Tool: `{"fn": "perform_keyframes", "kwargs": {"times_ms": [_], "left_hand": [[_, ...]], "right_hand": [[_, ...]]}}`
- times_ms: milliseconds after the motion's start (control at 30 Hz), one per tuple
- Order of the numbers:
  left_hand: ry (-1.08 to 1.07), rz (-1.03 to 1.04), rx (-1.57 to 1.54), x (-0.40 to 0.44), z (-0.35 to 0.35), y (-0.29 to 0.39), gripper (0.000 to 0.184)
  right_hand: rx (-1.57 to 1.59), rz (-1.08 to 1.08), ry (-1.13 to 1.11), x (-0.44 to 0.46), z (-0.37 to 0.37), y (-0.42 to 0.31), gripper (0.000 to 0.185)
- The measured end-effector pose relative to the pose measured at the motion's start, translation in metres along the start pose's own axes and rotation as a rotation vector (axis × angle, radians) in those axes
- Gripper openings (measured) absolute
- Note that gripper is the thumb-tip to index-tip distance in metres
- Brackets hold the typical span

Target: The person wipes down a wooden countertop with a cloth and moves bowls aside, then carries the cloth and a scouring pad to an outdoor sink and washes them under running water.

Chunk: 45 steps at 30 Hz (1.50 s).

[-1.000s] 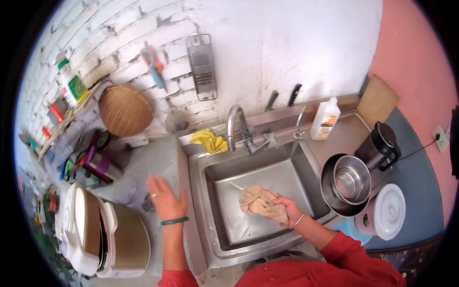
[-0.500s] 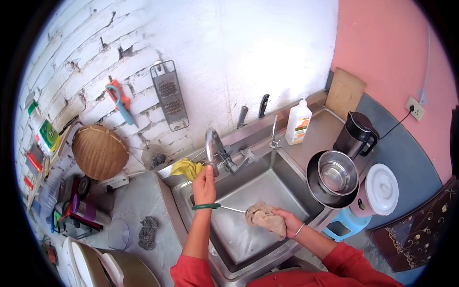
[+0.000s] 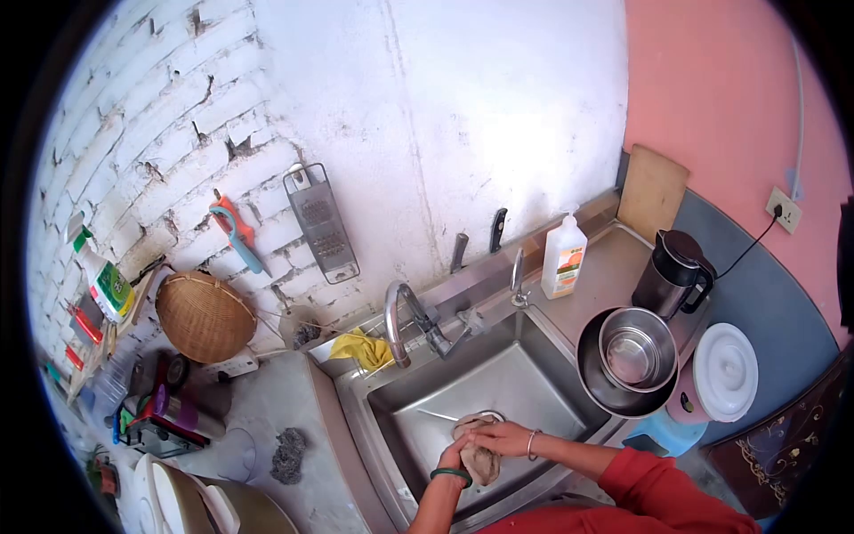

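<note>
Inside the sink (image 3: 525, 383), both my hands are closed together on a beige cloth (image 3: 481, 465). My left hand (image 3: 452, 454), with a green bangle at its wrist, presses on the cloth's left side. My right hand (image 3: 500, 440), wearing a silvery bangle, grips it from the right, fingers over the top. A thin metal handle (image 3: 436, 415) sticks out leftward from behind the cloth; its other end is hidden. Just behind the cloth shows a round rim, and I cannot tell whether it belongs to the handle or the drain. The curved faucet (image 3: 392, 325) stands beyond my hands.
A yellow cloth (image 3: 363, 348) lies at the sink's back left corner. Nested metal bowls (image 3: 636, 349), a white bottle (image 3: 564, 256) and a kettle (image 3: 673, 274) stand to the right. Steel wool (image 3: 288, 456) sits on the left counter. A grater (image 3: 322, 227) hangs on the wall.
My left hand has come down from the faucet spout to the cloth. My right hand has moved slightly left with the cloth, and the hands now meet. The view has shifted slightly.
</note>
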<state>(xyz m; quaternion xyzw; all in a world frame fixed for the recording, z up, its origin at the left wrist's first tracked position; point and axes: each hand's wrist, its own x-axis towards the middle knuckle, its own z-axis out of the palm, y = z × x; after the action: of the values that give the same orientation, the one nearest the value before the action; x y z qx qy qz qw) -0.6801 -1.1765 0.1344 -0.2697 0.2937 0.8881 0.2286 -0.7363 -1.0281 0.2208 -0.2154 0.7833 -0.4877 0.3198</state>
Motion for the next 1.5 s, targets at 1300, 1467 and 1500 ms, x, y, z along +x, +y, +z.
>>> {"fn": "perform_keyframes", "kwargs": {"times_ms": [1300,1467,1500], "left_hand": [[0.456,0.734,-0.407,0.016,-0.096,0.063,0.014],[0.41,0.798,-0.372,-0.002,-0.094,0.089,0.026],[0.393,0.792,-0.397,-0.003,-0.095,0.085,0.029]], "right_hand": [[1.071,0.637,0.187,0.121,0.067,0.125,0.036],[0.89,0.609,0.235,0.122,0.044,0.121,0.04],[0.724,0.597,0.216,0.123,0.042,0.124,0.04]]}}
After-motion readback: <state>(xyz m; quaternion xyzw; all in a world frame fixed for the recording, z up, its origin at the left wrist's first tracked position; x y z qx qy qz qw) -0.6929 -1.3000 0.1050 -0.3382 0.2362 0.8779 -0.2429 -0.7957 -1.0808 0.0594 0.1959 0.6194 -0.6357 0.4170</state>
